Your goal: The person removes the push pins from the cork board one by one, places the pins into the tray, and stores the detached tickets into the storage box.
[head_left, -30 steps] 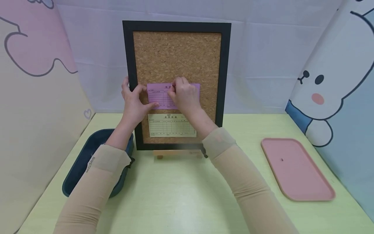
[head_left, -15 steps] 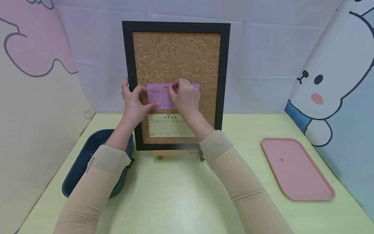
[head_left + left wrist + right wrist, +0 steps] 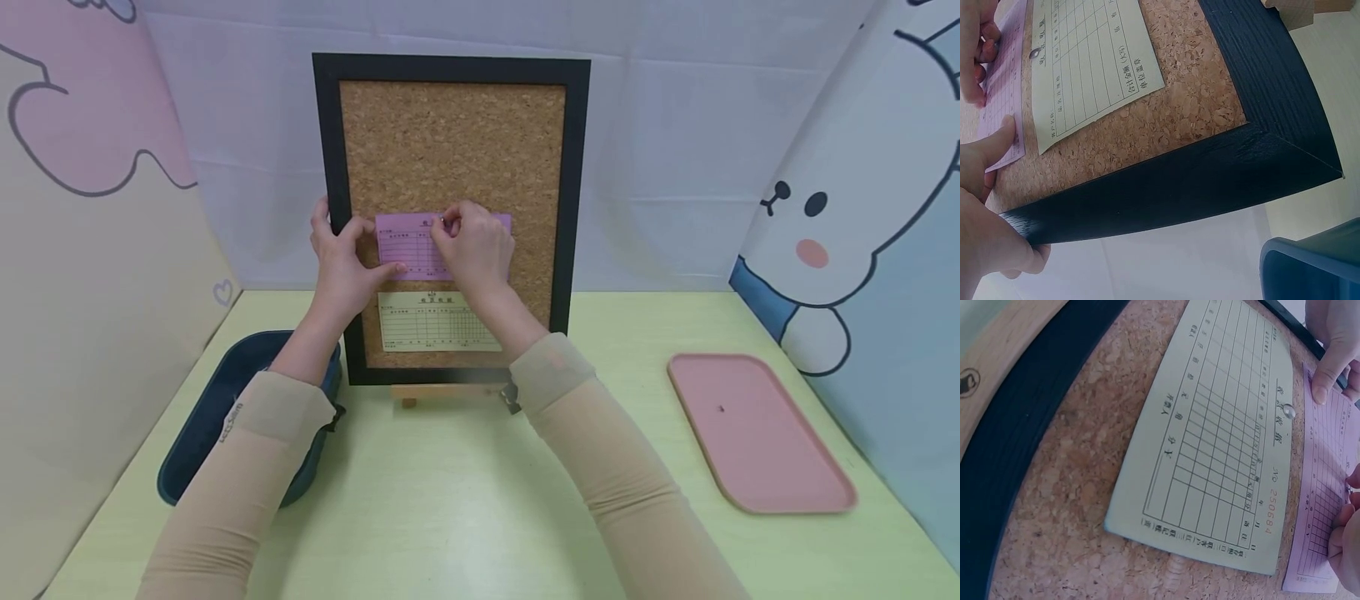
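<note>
White cloth (image 3: 675, 150) hangs at the far side of the scene, with a pink and cream panel (image 3: 97, 333) on the left and a pale blue one (image 3: 870, 167) with a cartoon face on the right. On the pale yellow-green desk (image 3: 450, 508), toward the far side, a corkboard (image 3: 453, 142) in a black frame (image 3: 577, 192) stands upright on a wooden ledge (image 3: 427, 391). Two printed slips lie flat against the cork: a purple slip (image 3: 401, 243) around the middle of the board's lower half, and a yellow slip (image 3: 438, 323) just below it, held at its top by a silver tack (image 3: 1289, 411).

The left hand (image 3: 343, 262) grips the left edge of the frame, some fingers behind it, its thumb pressing the lower left corner of the purple slip. The right hand (image 3: 480, 250) is narrow, thumb and fingertips pinching a small pin (image 3: 442, 221) at the upper middle of that slip; whether the point has entered the cork cannot be seen. Rolled beige sleeves (image 3: 630, 467) cover both forearms.

To the left on the desk sits a dark blue bin (image 3: 210, 417), partly hidden behind the left arm. Well apart on the right lies a pink tray (image 3: 765, 458), bearing a tiny dark object (image 3: 722, 409) too small to identify.
</note>
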Tool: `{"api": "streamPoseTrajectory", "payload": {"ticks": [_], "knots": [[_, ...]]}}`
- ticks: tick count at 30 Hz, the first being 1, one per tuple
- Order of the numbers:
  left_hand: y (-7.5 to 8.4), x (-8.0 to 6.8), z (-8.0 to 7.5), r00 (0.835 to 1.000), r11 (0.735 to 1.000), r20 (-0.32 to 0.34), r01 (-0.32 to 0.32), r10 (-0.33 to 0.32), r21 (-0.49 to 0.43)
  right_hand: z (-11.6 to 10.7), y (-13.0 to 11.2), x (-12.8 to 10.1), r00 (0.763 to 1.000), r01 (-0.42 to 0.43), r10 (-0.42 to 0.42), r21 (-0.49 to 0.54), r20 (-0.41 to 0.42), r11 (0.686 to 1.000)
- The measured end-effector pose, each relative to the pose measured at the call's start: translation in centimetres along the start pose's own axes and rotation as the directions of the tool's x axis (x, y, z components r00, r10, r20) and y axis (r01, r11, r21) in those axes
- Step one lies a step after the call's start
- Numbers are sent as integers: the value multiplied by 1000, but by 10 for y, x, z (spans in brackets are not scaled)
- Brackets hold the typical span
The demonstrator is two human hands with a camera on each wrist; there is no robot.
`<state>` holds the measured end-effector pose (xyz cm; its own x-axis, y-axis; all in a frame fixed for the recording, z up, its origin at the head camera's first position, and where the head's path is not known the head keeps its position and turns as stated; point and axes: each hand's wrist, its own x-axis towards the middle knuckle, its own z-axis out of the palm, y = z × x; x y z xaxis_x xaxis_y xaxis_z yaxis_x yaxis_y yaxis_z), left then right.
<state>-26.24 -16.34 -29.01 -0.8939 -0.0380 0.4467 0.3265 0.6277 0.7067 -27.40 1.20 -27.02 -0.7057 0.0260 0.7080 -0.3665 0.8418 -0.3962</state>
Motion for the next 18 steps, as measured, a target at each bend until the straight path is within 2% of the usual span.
{"api": "streamPoseTrajectory", "payload": {"ticks": [12,18], "knots": [[-1,-1,0,1000,1000,1,8,-8,-4,0,3,0,1000,23,-22,21,-16,1000],[0,-1,0,1000,1000,0,16,-16,-3,0,6,0,999,41,-40,65,-17,997]]}}
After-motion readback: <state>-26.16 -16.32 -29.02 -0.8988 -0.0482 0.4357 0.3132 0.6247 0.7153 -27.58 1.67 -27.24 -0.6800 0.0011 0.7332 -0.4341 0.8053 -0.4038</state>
